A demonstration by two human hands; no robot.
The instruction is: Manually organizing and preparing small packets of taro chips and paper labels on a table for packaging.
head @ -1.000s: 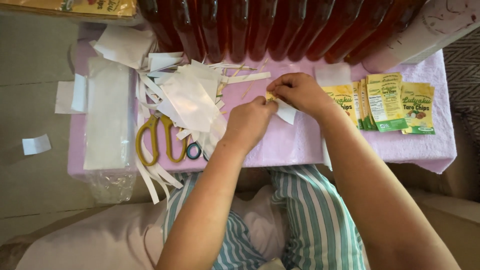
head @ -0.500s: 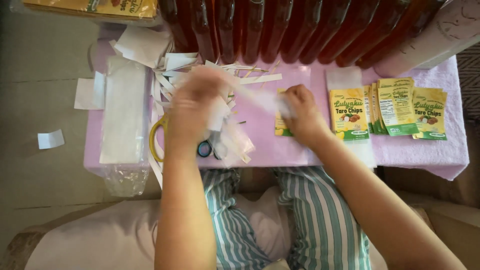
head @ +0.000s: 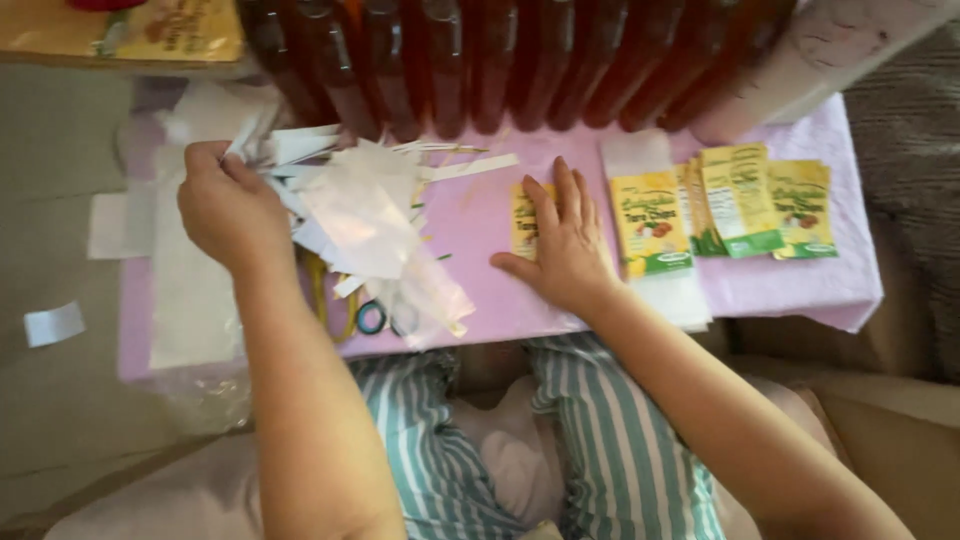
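My left hand point(head: 225, 205) is at the left side of a pile of white paper strips point(head: 365, 215) on the pink table point(head: 480, 290), its fingers pinched on a strip. My right hand point(head: 560, 245) lies flat, fingers apart, pressing a small yellow label point(head: 522, 215) against the table. Scissors with yellow and blue handles point(head: 350, 305) lie partly under the strips.
A row of dark red bottles point(head: 500, 60) stands along the far edge. Yellow and green printed packets point(head: 730, 205) lie to the right. A clear plastic bag stack point(head: 195, 300) sits at the left. A white scrap point(head: 52, 323) lies on the floor.
My left hand swung from the middle out to the left into the strip pile. My right hand went from pinching a label with both hands to pressing it flat on the table.
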